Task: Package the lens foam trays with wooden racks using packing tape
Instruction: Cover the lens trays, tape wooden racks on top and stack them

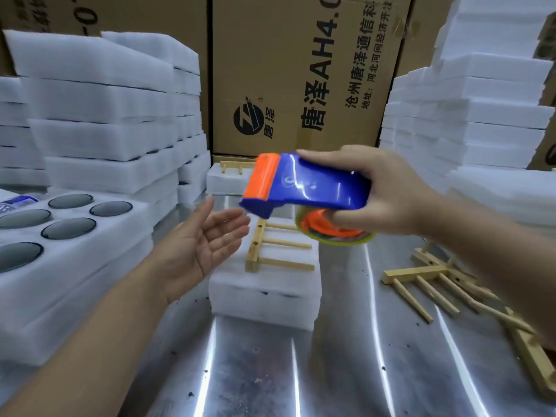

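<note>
Glossy blue and orange plastic tape dispenser (304,188); matt white foam trays (264,284); bare pale wood rack (276,248); shiny scuffed metal table (270,371); matt brown cardboard box (301,70).

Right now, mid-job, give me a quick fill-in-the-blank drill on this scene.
1. The right hand grips the tape ____.
2. The left hand is ____, palm up, holding nothing.
3. One rack lies on white ____ trays.
4. Spare racks lie on the table to the trays' ____.
Missing: dispenser; open; foam; right.
</note>
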